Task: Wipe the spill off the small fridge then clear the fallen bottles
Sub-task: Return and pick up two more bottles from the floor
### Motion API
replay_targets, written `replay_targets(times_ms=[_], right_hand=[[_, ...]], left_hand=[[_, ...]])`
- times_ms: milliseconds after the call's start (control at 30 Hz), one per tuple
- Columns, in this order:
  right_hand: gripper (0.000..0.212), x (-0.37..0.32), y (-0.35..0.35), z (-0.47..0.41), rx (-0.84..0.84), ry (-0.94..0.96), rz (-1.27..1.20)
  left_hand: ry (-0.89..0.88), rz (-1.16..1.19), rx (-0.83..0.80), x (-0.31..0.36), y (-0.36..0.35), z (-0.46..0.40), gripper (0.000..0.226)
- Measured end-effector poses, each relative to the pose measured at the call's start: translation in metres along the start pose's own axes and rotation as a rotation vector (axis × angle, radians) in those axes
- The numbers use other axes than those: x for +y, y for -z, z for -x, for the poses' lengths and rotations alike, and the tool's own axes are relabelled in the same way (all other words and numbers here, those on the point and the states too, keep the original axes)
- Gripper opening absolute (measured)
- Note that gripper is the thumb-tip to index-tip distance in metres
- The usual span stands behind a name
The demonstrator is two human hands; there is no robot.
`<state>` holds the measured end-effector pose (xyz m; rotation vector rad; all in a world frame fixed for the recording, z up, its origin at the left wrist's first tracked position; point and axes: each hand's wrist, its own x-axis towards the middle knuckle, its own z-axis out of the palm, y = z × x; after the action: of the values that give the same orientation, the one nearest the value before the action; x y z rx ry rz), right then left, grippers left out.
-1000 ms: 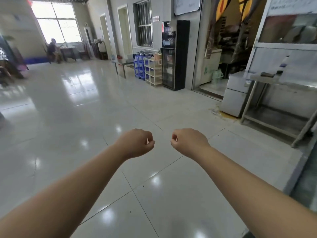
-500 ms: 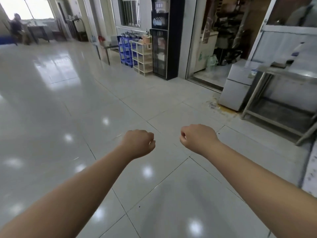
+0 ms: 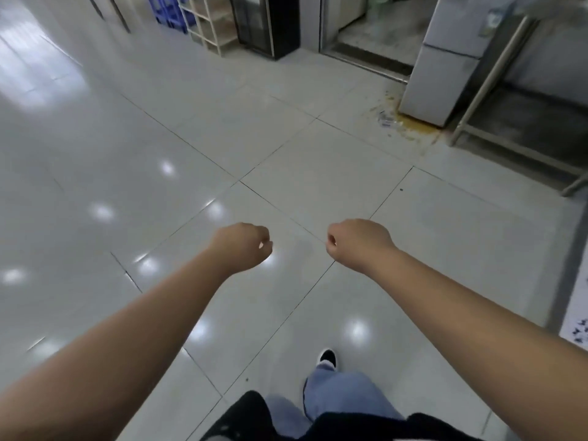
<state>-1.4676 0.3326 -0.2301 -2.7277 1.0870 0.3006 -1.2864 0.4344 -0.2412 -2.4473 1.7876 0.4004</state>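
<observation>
The small white fridge stands at the upper right, beside a doorway. A yellowish spill with bits of litter spreads on the floor tiles at its foot. No bottles can be made out. My left hand and my right hand are held out in front of me above the floor, both curled into fists and holding nothing. They are far short of the fridge.
A metal table frame stands right of the fridge. A black drinks cooler, a pale shelf unit and blue crates line the far wall. Glossy tiled floor lies between me and the fridge. My foot shows below.
The view has tilted downward and moved closer to the fridge; my legs now show. Both hands stay curled in fists in front of me.
</observation>
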Motion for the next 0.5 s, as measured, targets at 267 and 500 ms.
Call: replay_targets(times_ms=[267,500], right_hand=[[0.024,0.074,0.040,-0.147,-0.071,-0.058,-0.031],[0.023,0.119,0.084,-0.305,-0.085,-0.121,-0.027]], left_hand=[[0.011,0.094,-0.027,0.003,0.037,-0.162,0.027],[-0.033,0.101,0.012,-0.024,0.095,-0.339,0.027]])
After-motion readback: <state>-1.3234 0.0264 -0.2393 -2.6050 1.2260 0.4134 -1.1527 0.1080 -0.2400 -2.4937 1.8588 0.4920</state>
